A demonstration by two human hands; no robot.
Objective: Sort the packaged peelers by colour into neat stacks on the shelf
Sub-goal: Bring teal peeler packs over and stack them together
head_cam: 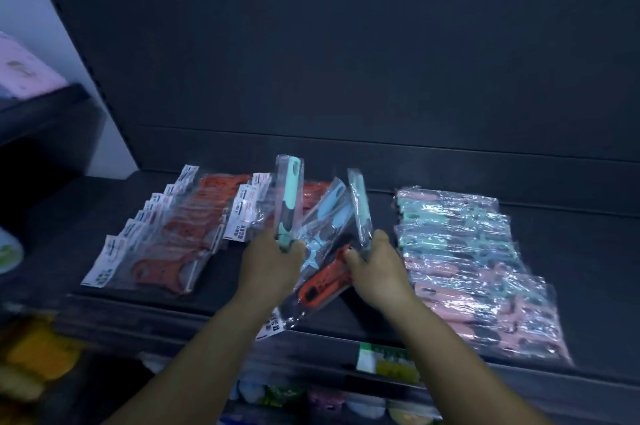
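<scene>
Hands over my dark shelf [571,251]: left hand [268,260] grips an upright teal peeler [290,198]; right hand [379,260] pinches another teal peeler [360,206]; red peeler [325,277] lies between them.

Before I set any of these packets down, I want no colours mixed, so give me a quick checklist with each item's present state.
1. Left hand grips one teal peeler only: ok.
2. Right hand holds one packet: ok; its colour edge-on: cannot tell.
3. Loose blue peeler and orange peeler between the hands sorted: not ok.
4. Left row all red-orange: ok.
5. Right pile single colour: not ok, teal and pink together.
6. Bare shelf free for a new stack: ok.
</scene>
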